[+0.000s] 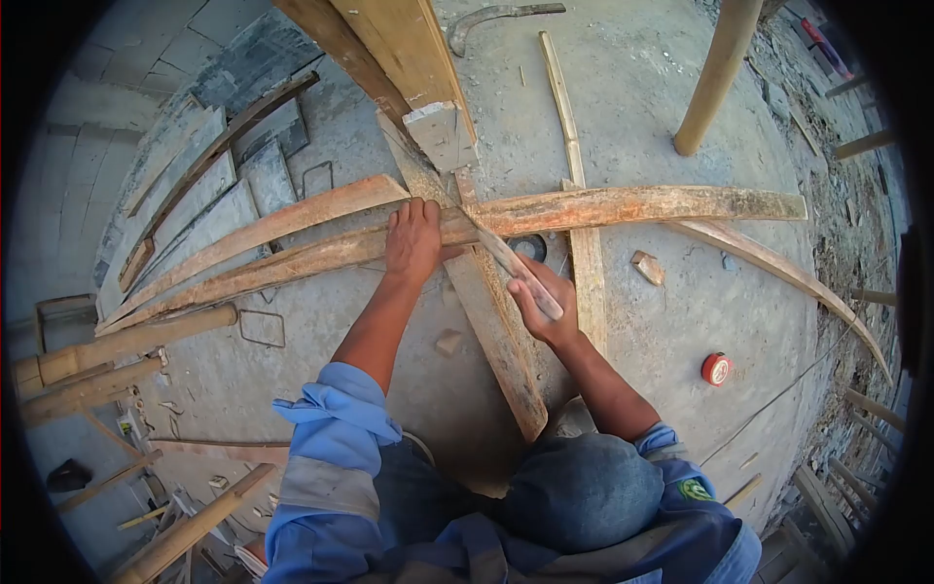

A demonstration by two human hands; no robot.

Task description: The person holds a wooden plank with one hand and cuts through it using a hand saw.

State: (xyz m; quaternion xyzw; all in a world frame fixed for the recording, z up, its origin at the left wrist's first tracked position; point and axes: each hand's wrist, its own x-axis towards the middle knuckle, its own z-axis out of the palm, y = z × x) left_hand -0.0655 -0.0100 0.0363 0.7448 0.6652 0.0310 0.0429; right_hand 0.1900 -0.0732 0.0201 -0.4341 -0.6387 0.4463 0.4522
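A long, weathered wooden board (642, 205) lies crosswise in front of me, over other boards. My left hand (415, 237) grips this board left of its middle, with the fingers curled over its far edge. In my right hand (548, 300) is the pale wooden handle (516, 265) of a tool. The handle slants up and left to the board, just right of my left hand. I cannot make out the tool's working end. Under the crossing, a shorter plank (501, 341) runs toward my knees. Another narrow board (341, 204) lies along the far side at left.
A timber post (409, 49) stands just beyond the crossing. Farther right is a round wooden pole (718, 78). On the concrete floor lie a red tape measure (716, 368), a wood block (648, 268) and a curved metal bar (486, 15). Bamboo poles (126, 336) are at left.
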